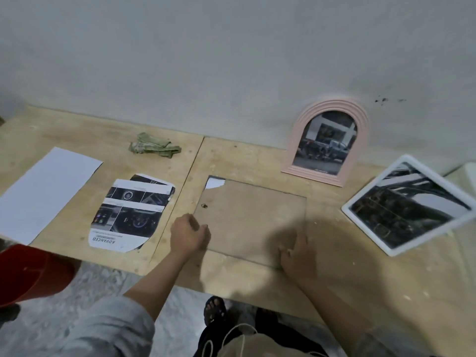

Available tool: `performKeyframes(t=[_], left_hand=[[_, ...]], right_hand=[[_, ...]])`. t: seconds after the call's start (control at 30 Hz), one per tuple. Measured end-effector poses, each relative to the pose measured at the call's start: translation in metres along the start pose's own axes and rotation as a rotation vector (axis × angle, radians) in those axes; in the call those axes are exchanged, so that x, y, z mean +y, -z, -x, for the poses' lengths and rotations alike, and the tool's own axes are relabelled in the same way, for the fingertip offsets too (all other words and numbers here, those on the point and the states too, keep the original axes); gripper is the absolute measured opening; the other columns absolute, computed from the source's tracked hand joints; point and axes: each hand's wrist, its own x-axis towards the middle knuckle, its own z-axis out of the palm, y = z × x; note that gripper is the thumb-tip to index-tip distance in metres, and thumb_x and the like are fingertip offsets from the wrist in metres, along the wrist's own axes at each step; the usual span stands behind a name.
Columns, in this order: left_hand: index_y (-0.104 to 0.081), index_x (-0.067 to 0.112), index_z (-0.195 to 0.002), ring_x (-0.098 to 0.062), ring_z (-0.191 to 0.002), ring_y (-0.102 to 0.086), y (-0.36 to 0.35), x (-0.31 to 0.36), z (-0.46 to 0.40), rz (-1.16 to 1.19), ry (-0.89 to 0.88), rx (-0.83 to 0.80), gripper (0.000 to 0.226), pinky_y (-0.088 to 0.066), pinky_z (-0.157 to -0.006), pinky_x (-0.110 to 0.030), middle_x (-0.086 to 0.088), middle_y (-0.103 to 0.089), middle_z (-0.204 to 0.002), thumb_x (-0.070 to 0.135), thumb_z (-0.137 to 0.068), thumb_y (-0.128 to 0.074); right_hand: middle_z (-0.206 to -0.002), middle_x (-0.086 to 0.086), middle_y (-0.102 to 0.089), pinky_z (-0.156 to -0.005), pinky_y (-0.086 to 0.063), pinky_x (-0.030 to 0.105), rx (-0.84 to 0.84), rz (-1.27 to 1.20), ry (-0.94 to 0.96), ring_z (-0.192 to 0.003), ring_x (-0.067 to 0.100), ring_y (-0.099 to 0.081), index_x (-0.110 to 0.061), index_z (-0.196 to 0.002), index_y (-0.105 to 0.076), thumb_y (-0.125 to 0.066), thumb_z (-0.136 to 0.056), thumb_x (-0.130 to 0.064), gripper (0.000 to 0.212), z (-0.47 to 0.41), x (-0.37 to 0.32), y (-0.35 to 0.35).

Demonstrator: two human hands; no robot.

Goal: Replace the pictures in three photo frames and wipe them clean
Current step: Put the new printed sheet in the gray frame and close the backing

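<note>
We take the face-down rectangular frame with the brown fibreboard backing (pixel 253 220) as our landmark; it lies flat on the pale plywood worktop (pixel 244 155), which is the largest thing here. To its left lie a blank white paper sheet (pixel 46 191) and, nearer the frame, arch-cut printed pictures of a car interior (pixel 131 215). Behind it and to the right a pink arched frame (pixel 327 140) leans upright against the wall. To its right a white rectangular frame (pixel 409 204) sits tilted. Behind it to the left lies a crumpled green cloth (pixel 152 148).

Our left hand (pixel 189 234) is loosely curled at the backing's near-left edge, seeming to pinch it, though we cannot tell whether it truly grips. Our right hand (pixel 298 253) presses with bent fingers at the near-right corner, touching the board without closing round it.

The backing looks half seated: a white paper corner (pixel 215 182) shows at its far-left corner. In our judgement, pushing unevenly could crease that picture or leave the board crooked. A small metal hanger (pixel 204 205) could snag a finger.

The frame's rim and any clips are hidden under the board. The white frame's right side is blurred, and a red object (pixel 33 271) far left is cut off.
</note>
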Motion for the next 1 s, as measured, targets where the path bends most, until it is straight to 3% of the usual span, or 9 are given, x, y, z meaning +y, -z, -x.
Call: performKeyframes(t=[0.17, 0.3, 0.47, 0.6, 0.67, 0.73, 0.8, 0.9, 1.0], left_hand=[[-0.059, 0.009, -0.075, -0.034, -0.089, -0.062, 0.0, 0.011, -0.015, 0.103, 0.261, -0.035, 0.021, -0.047, -0.077, -0.034, -0.012, -0.063, -0.08, 0.024, -0.08, -0.072], [-0.058, 0.007, -0.093, -0.025, -0.074, -0.06, 0.019, 0.025, -0.01, 0.392, 0.266, -0.093, 0.013, -0.047, -0.065, -0.029, -0.009, -0.062, -0.081, 0.009, -0.084, -0.067], [-0.053, 0.016, -0.094, -0.009, -0.058, -0.058, 0.07, 0.059, 0.013, 0.74, 0.068, -0.136, 0.019, -0.046, -0.058, -0.024, 0.003, -0.068, -0.069, 0.0, -0.087, -0.062], [-0.055, 0.018, -0.093, -0.001, -0.055, -0.063, 0.106, 0.1, 0.037, 0.901, -0.086, 0.027, 0.025, -0.049, -0.055, -0.023, 0.01, -0.072, -0.065, -0.006, -0.087, -0.058], [-0.056, 0.018, -0.091, -0.001, -0.059, -0.063, 0.117, 0.121, 0.047, 0.902, -0.168, 0.119, 0.027, -0.051, -0.059, -0.023, 0.008, -0.073, -0.068, -0.008, -0.086, -0.059], [-0.057, 0.021, -0.092, -0.002, -0.068, -0.066, 0.122, 0.138, 0.059, 0.833, -0.266, 0.222, 0.027, -0.053, -0.065, -0.019, 0.004, -0.073, -0.08, -0.005, -0.085, -0.062], [-0.059, 0.024, -0.095, -0.001, -0.077, -0.067, 0.121, 0.152, 0.073, 0.663, -0.389, 0.347, 0.023, -0.053, -0.071, -0.017, 0.007, -0.071, -0.09, 0.006, -0.082, -0.064], [-0.063, 0.016, -0.105, -0.001, -0.071, -0.063, 0.108, 0.168, 0.087, 0.375, -0.579, 0.515, 0.033, -0.043, -0.06, -0.007, 0.014, -0.068, -0.085, 0.004, -0.076, -0.056], [-0.06, 0.009, -0.11, -0.021, -0.059, -0.064, 0.088, 0.178, 0.091, 0.154, -0.688, 0.63, 0.039, -0.04, -0.05, -0.019, -0.002, -0.071, -0.081, -0.001, -0.073, -0.055]], right_hand=[[-0.139, 0.021, -0.035, -0.099, -0.034, 0.04, 0.024, -0.17, -0.159, -0.128, 0.038, -0.032, -0.01, -0.144, -0.028, -0.064, -0.083, -0.026, 0.073, -0.009, -0.013, 0.009], [-0.136, 0.018, -0.038, -0.103, -0.038, 0.045, 0.05, -0.28, -0.238, -0.127, 0.037, -0.034, -0.011, -0.138, -0.035, -0.064, -0.077, -0.02, 0.068, -0.024, -0.02, 0.015], [-0.112, 0.015, -0.063, -0.092, -0.048, 0.042, 0.109, -0.513, -0.172, -0.106, 0.034, -0.058, -0.012, -0.116, -0.058, -0.073, -0.067, -0.031, 0.055, -0.047, -0.036, 0.03], [-0.121, 0.0, -0.062, -0.096, -0.049, 0.041, -0.054, -0.629, -0.084, -0.107, 0.018, -0.06, -0.026, -0.122, -0.054, -0.064, -0.059, -0.055, 0.07, -0.088, -0.052, 0.024], [-0.125, 0.001, -0.06, -0.094, -0.048, 0.033, -0.094, -0.69, -0.016, -0.108, 0.015, -0.059, -0.023, -0.123, -0.056, -0.067, -0.073, -0.045, 0.056, -0.074, -0.096, 0.047], [-0.121, 0.001, -0.06, -0.08, -0.045, 0.025, -0.212, -0.792, 0.086, -0.101, 0.013, -0.06, -0.019, -0.122, -0.056, -0.063, -0.088, -0.032, 0.038, -0.063, -0.137, 0.067], [-0.114, -0.003, -0.062, -0.072, -0.041, 0.024, -0.42, -0.894, 0.195, -0.094, 0.012, -0.064, -0.022, -0.12, -0.057, -0.062, -0.086, -0.045, 0.041, -0.046, -0.172, 0.089], [-0.113, -0.003, -0.066, -0.085, -0.045, 0.037, -0.589, -0.937, 0.346, -0.099, 0.025, -0.066, -0.018, -0.123, -0.056, -0.066, -0.067, -0.07, 0.077, -0.022, -0.203, 0.12], [-0.108, 0.008, -0.07, -0.093, -0.047, 0.047, -0.58, -0.963, 0.379, -0.097, 0.028, -0.068, -0.008, -0.112, -0.06, -0.063, -0.078, -0.057, 0.059, -0.01, -0.21, 0.141]])
